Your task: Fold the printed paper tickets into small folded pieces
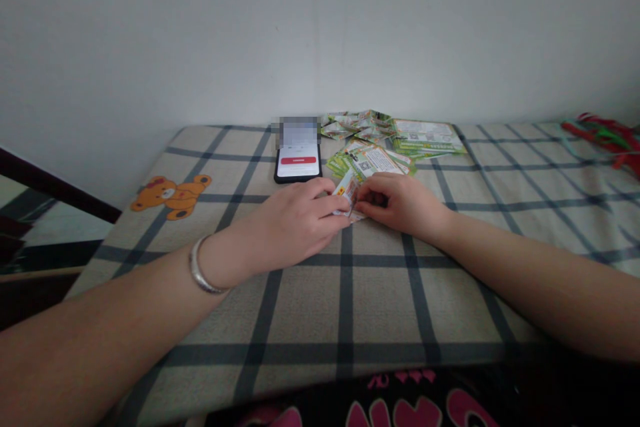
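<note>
Behind, a plain pale wall (225, 33); in front of it, a beige tablecloth (305, 307) with dark checks. Near the cloth's left edge, flat on the surface, an orange teddy bear figure (173, 197). At center, on or just above the cloth, exact contact impossible to tell: a small folded printed paper (343, 187) in white, orange and yellow. Gripped from the left by the fingers of the left hand (303, 217), back of the hand upward, a silver-toned bangle (200, 270) at the wrist. Pinched at its right edge between thumb and fingertips of the right hand (403, 201). Just beyond the hands, a loose fan of green-bordered leaflets (373, 160), topmost marked with a square code. Nearer the wall, a cluster of folded leaflets (357, 124), with a flat stack of leaflets (429, 136) adjoining at right. Left of these, a black-edged phone (299, 165), upper screen pixelated, red bar below. At far right, a red and green item (605, 137), too blurred to identify. Along the bottom, black fabric (417, 412) with pink shapes.
</note>
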The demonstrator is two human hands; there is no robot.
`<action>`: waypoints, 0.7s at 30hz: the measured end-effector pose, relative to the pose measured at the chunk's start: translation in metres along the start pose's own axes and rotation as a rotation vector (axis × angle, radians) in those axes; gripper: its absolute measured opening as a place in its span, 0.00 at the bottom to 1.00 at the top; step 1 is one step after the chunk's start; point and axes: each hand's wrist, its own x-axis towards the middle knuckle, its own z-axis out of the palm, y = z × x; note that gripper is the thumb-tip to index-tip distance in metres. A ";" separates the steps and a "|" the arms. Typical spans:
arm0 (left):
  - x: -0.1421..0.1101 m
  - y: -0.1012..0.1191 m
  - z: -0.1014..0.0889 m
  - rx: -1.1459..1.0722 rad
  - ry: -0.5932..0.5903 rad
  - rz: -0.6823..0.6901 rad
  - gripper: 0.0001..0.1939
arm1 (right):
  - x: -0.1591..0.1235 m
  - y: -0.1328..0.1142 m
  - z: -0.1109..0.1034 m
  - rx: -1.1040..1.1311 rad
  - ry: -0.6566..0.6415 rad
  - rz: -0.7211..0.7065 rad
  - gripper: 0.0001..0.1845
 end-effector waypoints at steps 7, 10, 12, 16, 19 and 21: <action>-0.001 0.000 0.000 -0.005 -0.002 -0.007 0.11 | -0.005 0.001 -0.006 0.001 0.025 0.056 0.08; -0.002 -0.003 0.002 -0.049 0.012 -0.010 0.13 | -0.007 0.003 -0.013 -0.054 -0.045 -0.126 0.08; -0.002 -0.005 0.002 -0.068 0.029 -0.001 0.13 | -0.007 0.004 -0.017 -0.079 -0.060 -0.207 0.08; 0.000 -0.004 -0.001 -0.082 0.056 0.039 0.11 | -0.007 0.005 -0.018 -0.131 -0.018 -0.279 0.10; 0.001 -0.002 -0.003 -0.081 0.084 0.073 0.10 | -0.006 0.007 -0.017 -0.170 0.004 -0.317 0.10; 0.001 -0.001 -0.003 -0.075 0.094 0.063 0.09 | -0.006 0.009 -0.016 -0.183 0.007 -0.338 0.10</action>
